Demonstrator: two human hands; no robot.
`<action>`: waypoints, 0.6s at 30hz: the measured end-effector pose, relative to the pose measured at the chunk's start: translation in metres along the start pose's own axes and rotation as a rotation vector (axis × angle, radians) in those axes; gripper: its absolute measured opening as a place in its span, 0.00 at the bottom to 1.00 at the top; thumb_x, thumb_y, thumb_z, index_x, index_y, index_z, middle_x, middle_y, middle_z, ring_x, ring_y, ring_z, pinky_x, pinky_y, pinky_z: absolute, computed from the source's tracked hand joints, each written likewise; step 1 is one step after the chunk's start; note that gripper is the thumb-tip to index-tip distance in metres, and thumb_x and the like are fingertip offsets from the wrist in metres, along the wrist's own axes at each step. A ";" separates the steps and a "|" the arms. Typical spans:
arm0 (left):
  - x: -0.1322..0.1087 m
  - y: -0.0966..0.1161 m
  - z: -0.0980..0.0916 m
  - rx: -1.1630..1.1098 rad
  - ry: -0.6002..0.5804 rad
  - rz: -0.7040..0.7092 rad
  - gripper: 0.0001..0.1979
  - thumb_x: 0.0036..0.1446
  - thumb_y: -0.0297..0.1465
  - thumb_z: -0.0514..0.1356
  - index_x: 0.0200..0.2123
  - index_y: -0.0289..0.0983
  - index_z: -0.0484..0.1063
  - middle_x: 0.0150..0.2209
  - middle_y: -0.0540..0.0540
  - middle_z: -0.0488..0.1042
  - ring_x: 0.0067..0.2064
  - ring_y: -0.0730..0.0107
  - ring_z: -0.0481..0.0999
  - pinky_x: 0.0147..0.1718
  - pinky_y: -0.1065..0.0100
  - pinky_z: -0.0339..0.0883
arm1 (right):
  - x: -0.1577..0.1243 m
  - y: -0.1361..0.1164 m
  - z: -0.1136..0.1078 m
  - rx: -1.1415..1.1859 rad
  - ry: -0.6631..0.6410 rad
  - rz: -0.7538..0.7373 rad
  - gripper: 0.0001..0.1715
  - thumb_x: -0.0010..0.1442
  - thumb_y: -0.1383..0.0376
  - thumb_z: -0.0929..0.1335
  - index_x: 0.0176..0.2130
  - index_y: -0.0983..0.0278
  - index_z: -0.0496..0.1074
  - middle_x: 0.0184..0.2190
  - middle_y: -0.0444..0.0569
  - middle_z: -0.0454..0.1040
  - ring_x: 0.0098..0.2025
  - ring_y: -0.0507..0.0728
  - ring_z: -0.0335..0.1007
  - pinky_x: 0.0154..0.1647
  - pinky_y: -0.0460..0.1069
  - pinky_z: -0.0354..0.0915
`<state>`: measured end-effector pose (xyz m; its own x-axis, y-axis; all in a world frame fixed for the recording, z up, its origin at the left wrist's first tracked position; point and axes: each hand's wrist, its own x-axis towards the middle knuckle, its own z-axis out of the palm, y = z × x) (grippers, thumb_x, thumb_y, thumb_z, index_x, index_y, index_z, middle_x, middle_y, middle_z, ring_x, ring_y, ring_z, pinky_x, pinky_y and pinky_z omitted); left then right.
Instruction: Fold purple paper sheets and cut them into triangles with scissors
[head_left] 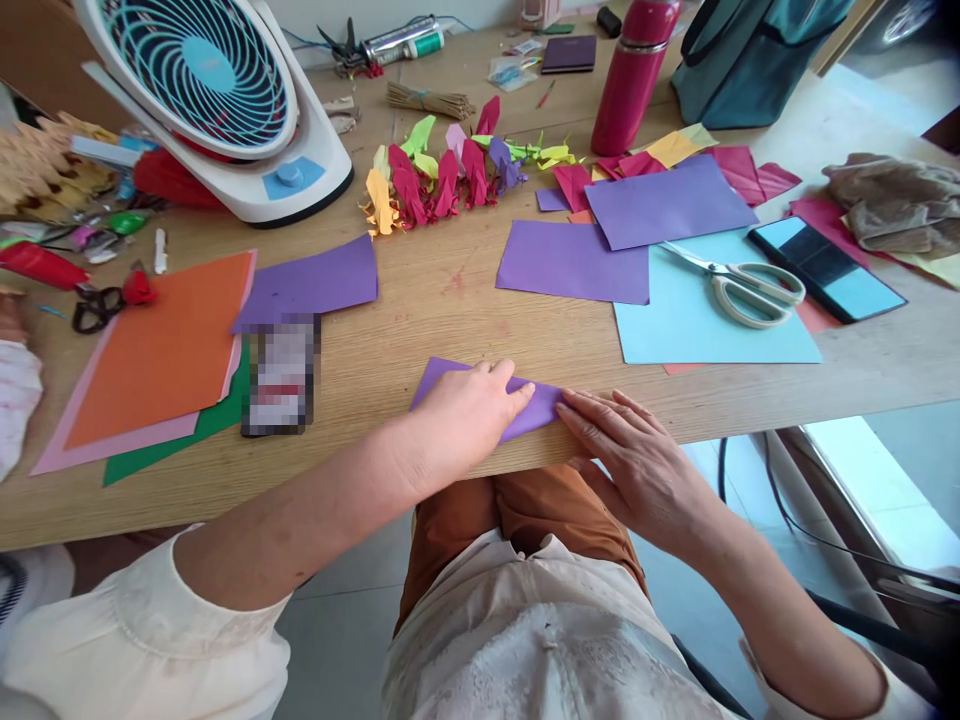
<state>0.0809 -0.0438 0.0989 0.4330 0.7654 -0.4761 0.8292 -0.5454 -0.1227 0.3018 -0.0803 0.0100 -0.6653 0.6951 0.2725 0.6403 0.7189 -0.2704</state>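
Note:
A folded piece of purple paper lies on the table near its front edge. My left hand rests on top of it, fingers curled down and thumb stretched to the right, holding it against the wood. At the paper's right end is my right hand, its fingers stretched out and close together, fingertips touching the paper's tip. Part of the paper is hidden under my left hand. Two flat purple sheets lie beyond my hands, partly over a light blue sheet. Scissors with pale handles rest on the blue sheet.
Orange paper tops a stack at left, beside another purple sheet and a blurred-out item. Behind stand a fan, colourful folded-paper figures, a red bottle and a teal bag. A phone lies right.

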 end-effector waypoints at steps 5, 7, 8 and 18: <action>0.001 0.010 0.015 -0.008 0.059 -0.048 0.27 0.66 0.21 0.51 0.67 0.38 0.61 0.53 0.35 0.71 0.54 0.52 0.75 0.48 0.56 0.70 | -0.005 -0.010 0.007 -0.059 -0.036 0.029 0.31 0.72 0.60 0.62 0.68 0.70 0.60 0.70 0.60 0.60 0.72 0.65 0.55 0.71 0.65 0.52; 0.000 0.011 0.018 -0.016 0.081 -0.055 0.26 0.67 0.22 0.51 0.66 0.38 0.63 0.52 0.35 0.72 0.53 0.51 0.76 0.49 0.54 0.70 | -0.006 -0.013 0.007 -0.075 -0.048 0.038 0.31 0.72 0.60 0.61 0.68 0.70 0.61 0.71 0.61 0.59 0.72 0.66 0.53 0.71 0.65 0.51; 0.000 0.011 0.018 -0.023 0.088 -0.056 0.25 0.67 0.23 0.51 0.66 0.38 0.64 0.52 0.35 0.72 0.53 0.51 0.76 0.49 0.54 0.69 | -0.006 -0.014 0.007 -0.081 -0.056 0.045 0.31 0.72 0.59 0.61 0.68 0.70 0.61 0.71 0.61 0.58 0.73 0.66 0.52 0.71 0.66 0.51; 0.000 0.008 0.003 -0.041 0.054 -0.043 0.22 0.67 0.25 0.51 0.63 0.40 0.68 0.52 0.37 0.72 0.52 0.49 0.76 0.51 0.53 0.67 | -0.007 -0.020 0.003 -0.056 -0.097 0.079 0.31 0.72 0.59 0.60 0.70 0.65 0.59 0.71 0.53 0.59 0.73 0.68 0.50 0.73 0.71 0.40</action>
<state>0.0870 -0.0488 0.0955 0.4144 0.8057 -0.4231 0.8605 -0.4983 -0.1060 0.2923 -0.0992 0.0103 -0.6443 0.7476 0.1612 0.7107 0.6631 -0.2349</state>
